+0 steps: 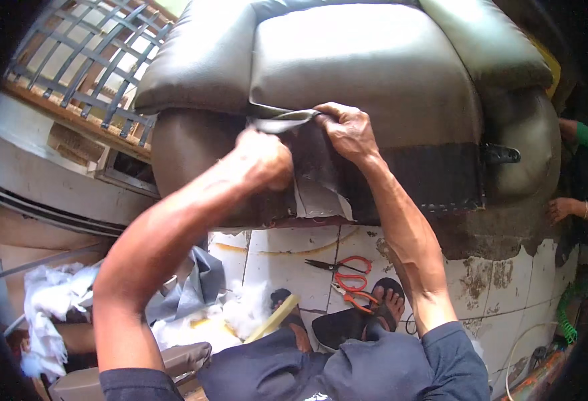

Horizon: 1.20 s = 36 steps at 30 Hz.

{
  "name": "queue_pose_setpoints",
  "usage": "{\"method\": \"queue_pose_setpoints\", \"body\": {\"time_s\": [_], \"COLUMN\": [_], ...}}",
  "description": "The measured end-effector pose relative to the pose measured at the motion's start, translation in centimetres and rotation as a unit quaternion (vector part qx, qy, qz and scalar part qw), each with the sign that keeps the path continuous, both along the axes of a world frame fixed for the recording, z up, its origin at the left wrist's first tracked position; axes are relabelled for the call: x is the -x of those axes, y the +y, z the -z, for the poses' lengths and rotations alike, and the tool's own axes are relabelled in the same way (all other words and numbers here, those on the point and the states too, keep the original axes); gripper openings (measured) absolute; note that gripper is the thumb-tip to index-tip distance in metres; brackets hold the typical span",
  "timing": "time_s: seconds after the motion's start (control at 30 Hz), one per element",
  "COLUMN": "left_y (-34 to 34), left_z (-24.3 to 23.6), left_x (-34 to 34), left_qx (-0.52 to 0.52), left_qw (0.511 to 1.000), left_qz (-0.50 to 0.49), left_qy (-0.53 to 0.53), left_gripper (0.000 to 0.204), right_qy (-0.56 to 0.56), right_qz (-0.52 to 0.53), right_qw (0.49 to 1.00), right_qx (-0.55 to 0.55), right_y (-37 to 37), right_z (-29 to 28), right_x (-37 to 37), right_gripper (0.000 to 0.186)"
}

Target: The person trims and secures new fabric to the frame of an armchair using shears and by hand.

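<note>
A large grey-brown leather sofa seat (pixel 367 73) fills the upper middle, with a black fabric strip (pixel 427 170) along its lower front. Both fists are at the seam left of the cushion, where a loose leather flap (pixel 284 122) is lifted. My right hand (pixel 348 130) pinches the flap's right end. Closed at the flap's left end, my left hand (pixel 264 157) is partly blurred, and what its fingers grip is hidden. Below them hangs a loose dark piece with a pale underside (pixel 320 200).
Red-handled scissors (pixel 350 267) and orange-handled pliers (pixel 354 299) lie on the tiled floor by my feet. White stuffing (pixel 240 314) and grey leather scraps (pixel 197 284) are heaped at left. A webbed wooden frame (pixel 86 67) stands back left. Another person's hand (pixel 564 209) shows at far right.
</note>
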<state>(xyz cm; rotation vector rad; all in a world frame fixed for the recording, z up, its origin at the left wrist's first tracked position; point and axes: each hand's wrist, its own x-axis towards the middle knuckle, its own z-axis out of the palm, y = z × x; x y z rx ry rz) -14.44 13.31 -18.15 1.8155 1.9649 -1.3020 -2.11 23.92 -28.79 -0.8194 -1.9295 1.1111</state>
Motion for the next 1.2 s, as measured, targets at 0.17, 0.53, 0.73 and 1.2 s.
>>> {"method": "queue_pose_setpoints", "body": {"time_s": [0.17, 0.53, 0.73, 1.2], "left_y": [3.0, 2.1, 1.3, -0.5], "left_z": [-1.7, -2.0, -0.5, 10.2], "left_x": [3.7, 9.0, 9.0, 16.4], "left_qx": [-0.037, -0.015, -0.038, 0.047], "left_qw": [0.987, 0.893, 0.872, 0.926], "left_qz": [0.149, 0.439, 0.442, 0.337], "left_qy": [0.038, 0.1, 0.206, 0.164], "left_gripper": [0.02, 0.014, 0.018, 0.03], "right_qy": [0.029, 0.059, 0.06, -0.027], "right_qz": [-0.016, -0.032, -0.031, -0.005], "right_qw": [0.999, 0.998, 0.995, 0.976], "right_qx": [0.002, -0.022, -0.068, -0.217], "right_y": [0.3, 0.2, 0.2, -2.2], "right_z": [0.4, 0.9, 0.9, 1.0], "right_x": [-0.1, -0.3, -0.2, 1.5], "right_gripper": [0.024, 0.022, 0.021, 0.016]}}
